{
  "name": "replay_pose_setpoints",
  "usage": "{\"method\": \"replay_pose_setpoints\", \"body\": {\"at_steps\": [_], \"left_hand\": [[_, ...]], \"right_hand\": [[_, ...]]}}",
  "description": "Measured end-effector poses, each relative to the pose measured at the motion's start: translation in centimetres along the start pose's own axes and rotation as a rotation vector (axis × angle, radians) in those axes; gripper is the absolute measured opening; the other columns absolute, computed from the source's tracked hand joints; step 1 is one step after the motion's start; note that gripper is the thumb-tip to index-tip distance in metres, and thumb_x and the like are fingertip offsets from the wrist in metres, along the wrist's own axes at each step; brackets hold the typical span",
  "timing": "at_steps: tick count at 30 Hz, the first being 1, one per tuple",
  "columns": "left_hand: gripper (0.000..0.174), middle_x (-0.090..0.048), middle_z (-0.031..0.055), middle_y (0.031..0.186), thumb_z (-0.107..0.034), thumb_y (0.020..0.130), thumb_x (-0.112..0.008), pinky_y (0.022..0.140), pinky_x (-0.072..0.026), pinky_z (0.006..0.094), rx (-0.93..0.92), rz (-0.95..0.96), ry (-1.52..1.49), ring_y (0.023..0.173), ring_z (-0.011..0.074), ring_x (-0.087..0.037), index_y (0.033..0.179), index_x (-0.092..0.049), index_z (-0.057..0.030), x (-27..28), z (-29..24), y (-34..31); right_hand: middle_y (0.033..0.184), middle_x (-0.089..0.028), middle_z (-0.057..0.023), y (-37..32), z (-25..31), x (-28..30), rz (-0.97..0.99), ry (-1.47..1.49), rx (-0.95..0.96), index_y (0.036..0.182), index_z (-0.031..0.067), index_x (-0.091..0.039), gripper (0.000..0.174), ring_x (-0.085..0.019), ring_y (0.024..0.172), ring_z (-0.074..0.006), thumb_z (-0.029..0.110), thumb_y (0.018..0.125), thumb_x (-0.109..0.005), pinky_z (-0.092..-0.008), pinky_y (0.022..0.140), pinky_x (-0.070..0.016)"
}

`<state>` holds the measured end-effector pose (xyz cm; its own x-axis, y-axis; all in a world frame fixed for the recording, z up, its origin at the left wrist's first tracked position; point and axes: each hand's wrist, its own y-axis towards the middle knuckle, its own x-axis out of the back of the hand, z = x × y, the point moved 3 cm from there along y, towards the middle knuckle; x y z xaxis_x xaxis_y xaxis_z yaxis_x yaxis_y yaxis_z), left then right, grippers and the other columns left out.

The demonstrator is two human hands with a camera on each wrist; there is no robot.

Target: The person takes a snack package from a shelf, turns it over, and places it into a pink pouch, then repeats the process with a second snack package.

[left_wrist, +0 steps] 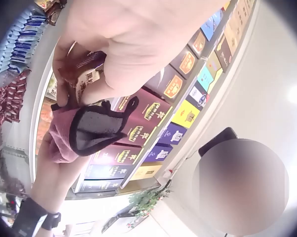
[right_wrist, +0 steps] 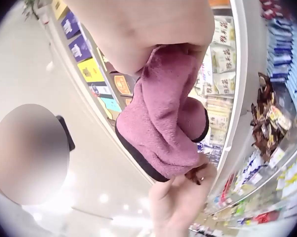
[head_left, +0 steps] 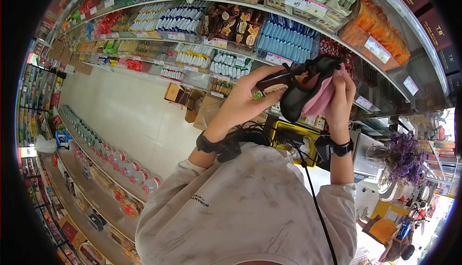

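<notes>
My left hand (head_left: 243, 102) pinches a small brown snack packet (head_left: 273, 83) at the mouth of a pink cloth pouch with black trim (head_left: 308, 94). My right hand (head_left: 342, 102) grips the pouch's far side and holds it up in front of the shelves. In the left wrist view the left hand (left_wrist: 133, 44) holds the packet (left_wrist: 84, 74) just above the pouch's black-edged opening (left_wrist: 89, 131). In the right wrist view the pouch (right_wrist: 163, 123) hangs from my right hand (right_wrist: 153, 34), with the left hand (right_wrist: 180, 197) and the packet (right_wrist: 195, 174) at its lower edge.
Shop shelves (head_left: 226, 43) full of packaged snacks run in front of me. A yellow basket (head_left: 288, 140) sits below my hands. Cardboard boxes (head_left: 180, 96) stand on the tiled aisle floor. A lower shelf of jars (head_left: 120, 168) lies to the left, purple flowers (head_left: 402, 156) to the right.
</notes>
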<state>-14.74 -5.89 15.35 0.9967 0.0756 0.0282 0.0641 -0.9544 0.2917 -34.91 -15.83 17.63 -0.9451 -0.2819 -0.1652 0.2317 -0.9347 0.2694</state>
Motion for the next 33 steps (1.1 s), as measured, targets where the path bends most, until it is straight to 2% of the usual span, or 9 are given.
{"method": "replay_pose_setpoints", "body": {"at_steps": [6, 14, 17, 18, 21, 22, 25, 28, 33], "left_hand": [[0.05, -0.065, 0.0094, 0.126, 0.002, 0.09, -0.07, 0.097, -0.0509, 0.0286, 0.038, -0.026, -0.105, 0.114, 0.0134, -0.062, 0.137, -0.054, 0.0033, 0.2, -1.0, -0.4], [0.051, -0.065, 0.0095, 0.126, 0.0, 0.092, -0.071, 0.097, -0.0512, 0.0297, 0.073, -0.02, -0.198, 0.111, 0.0149, -0.064, 0.139, -0.052, 0.0039, -0.8, -0.9, -0.4], [0.05, -0.064, 0.0124, 0.128, -0.003, 0.091, -0.071, 0.095, -0.0514, 0.0315, -0.026, -0.008, 0.171, 0.113, 0.0188, -0.064, 0.137, -0.052, 0.006, -1.1, -2.2, -0.5], [0.06, -0.063, 0.0179, 0.125, -0.005, 0.088, -0.072, 0.093, -0.0509, 0.0357, -0.111, -0.024, 0.366, 0.112, 0.0284, -0.065, 0.141, -0.047, 0.0045, -1.3, -1.6, -0.6], [0.073, -0.061, 0.0213, 0.115, -0.006, 0.084, -0.074, 0.089, -0.0491, 0.0407, -0.181, -0.129, 0.704, 0.104, 0.0374, -0.062, 0.148, -0.04, 0.0003, -2.7, -2.4, -1.0], [0.085, -0.058, 0.0207, 0.103, -0.01, 0.081, -0.077, 0.086, -0.0469, 0.0443, -0.239, -0.169, 0.707, 0.095, 0.0401, -0.058, 0.153, -0.033, -0.0028, -2.9, -2.3, -0.9], [0.089, -0.059, 0.0197, 0.103, -0.013, 0.08, -0.079, 0.085, -0.0469, 0.0441, -0.212, -0.159, 0.588, 0.094, 0.0383, -0.059, 0.155, -0.032, -0.0049, -2.5, -3.4, -0.9], [0.087, -0.065, 0.0175, 0.12, -0.019, 0.075, -0.087, 0.094, -0.047, 0.0391, -0.137, -0.074, 0.6, 0.102, 0.0337, -0.062, 0.15, -0.045, -0.0091, -2.0, -4.4, -1.1], [0.081, -0.065, 0.0131, 0.133, -0.016, 0.068, -0.091, 0.092, -0.0511, 0.0346, -0.205, -0.085, 0.519, 0.097, 0.0296, -0.067, 0.141, -0.056, -0.0082, -1.6, -3.5, -1.2]], "right_hand": [[0.089, -0.055, 0.0071, -1.3, 0.5, 1.4, 0.128, -0.181, 0.013, 0.112, -0.001, -0.064, 0.018, -0.044, 0.079, -0.0009, 0.013, 0.101, -0.06, -0.0182, 0.066, -0.0359], [0.095, -0.058, 0.0014, -2.4, 1.6, -0.7, 0.23, -0.251, 0.088, 0.119, -0.0041, -0.064, 0.029, -0.049, 0.077, -0.002, 0.002, 0.091, -0.07, -0.0186, 0.065, -0.0396], [0.093, -0.059, -0.0001, -2.2, 0.9, -1.3, 0.222, -0.274, 0.183, 0.114, -0.0039, -0.067, 0.028, -0.05, 0.073, -0.0025, 0.001, 0.087, -0.074, -0.0176, 0.06, -0.0391], [0.091, -0.059, 0.0005, -2.3, 0.9, -1.2, 0.251, -0.35, 0.172, 0.112, -0.0031, -0.068, 0.026, -0.051, 0.075, -0.0028, 0.002, 0.087, -0.075, -0.0177, 0.062, -0.0402], [0.089, -0.059, 0.0017, -2.6, 0.4, -1.8, 0.259, -0.405, 0.193, 0.112, -0.0041, -0.068, 0.023, -0.052, 0.076, -0.0031, 0.001, 0.09, -0.071, -0.0179, 0.063, -0.0409], [0.091, -0.06, 0.0019, -2.8, 0.5, -2.0, 0.278, -0.327, 0.129, 0.113, -0.0043, -0.067, 0.021, -0.053, 0.078, -0.0031, 0.002, 0.092, -0.07, -0.0183, 0.065, -0.0419], [0.096, -0.062, 0.0017, -3.2, 1.1, -2.0, 0.328, -0.143, -0.042, 0.114, -0.0049, -0.066, 0.02, -0.054, 0.084, -0.0034, 0.006, 0.098, -0.065, -0.0195, 0.073, -0.0446], [0.107, -0.065, -0.001, -3.5, 1.0, -1.2, 0.373, -0.075, -0.115, 0.119, -0.0046, -0.063, 0.024, -0.057, 0.094, -0.0051, 0.012, 0.102, -0.061, -0.0222, 0.086, -0.046], [0.108, -0.065, -0.0046, -3.3, 2.2, -1.9, 0.27, -0.127, 0.012, 0.128, -0.0022, -0.054, 0.029, -0.06, 0.094, -0.0093, 0.002, 0.1, -0.053, -0.0236, 0.087, -0.0478]]}}
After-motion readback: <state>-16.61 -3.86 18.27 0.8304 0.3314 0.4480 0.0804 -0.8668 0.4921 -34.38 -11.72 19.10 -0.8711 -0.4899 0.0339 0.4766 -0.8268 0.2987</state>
